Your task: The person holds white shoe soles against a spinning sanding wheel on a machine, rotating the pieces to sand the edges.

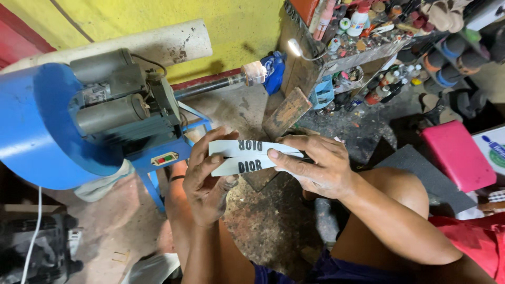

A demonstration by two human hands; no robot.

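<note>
Left hand: closed on the left ends of two white strips; thumb on top, fingers curled behind.
Right hand: closed on the right ends of the same strips; index finger lies flat across their front, thumb beneath.
Grip: both hands clamp the strips between them, one hand at each end.
Strips: two narrow white bands with black lettering, stacked one just above the other, splayed slightly at the left and meeting at the right. They are held in the air above the floor, between the person's bare knees.
Left of the grip: a blue machine with grey motor cylinders on top and a small switch box with a red and a green button on its frame.
Above the grip: a spindle running out from the machine to a pale round buffing wheel; a wooden block leans just past the strips.
Upper right of the grip: a wooden shelf crowded with bottles, tubes and small pots; a small lamp glows at its edge.
Right of the grip: a pink pad on a dark mat.
Lower left of the grip: a white cable hanging over dark gear.
</note>
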